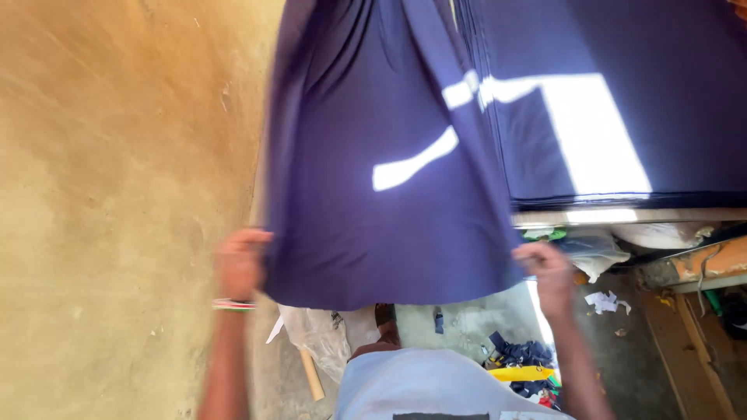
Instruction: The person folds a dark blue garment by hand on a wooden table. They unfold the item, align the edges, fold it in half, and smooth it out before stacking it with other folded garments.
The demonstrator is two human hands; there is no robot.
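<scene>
From the head camera, you are holding a sheet of navy blue fabric (389,171) stretched between your two hands, and it hangs from the stack above down to a straight lower edge just over your lap. Your left hand (240,263) grips the sheet's lower left corner; the hand is motion-blurred, so you can see the fingers curled onto the edge but not how each one lies. A striped bracelet (233,305) sits on that wrist. Your right hand (547,268) holds the lower right corner, its fingers pressed together around a pinch of cloth, though the tips are hidden behind the fabric. The sheet leads up to a stack of navy fabric layers (622,117) lying on the table (622,215), whose pale front edge shows under the stack; the stack's top and right side are cut off by the frame. Bright sun patches fall across both cloth and stack. To your left rises a tan plastered wall (117,194). Below the sheet, the concrete floor (467,323) carries a clear plastic bag (315,334), dark fabric scraps (517,354) and something yellow that is too small to identify. Under the table the clutter is shadowed and hard to make out.
</scene>
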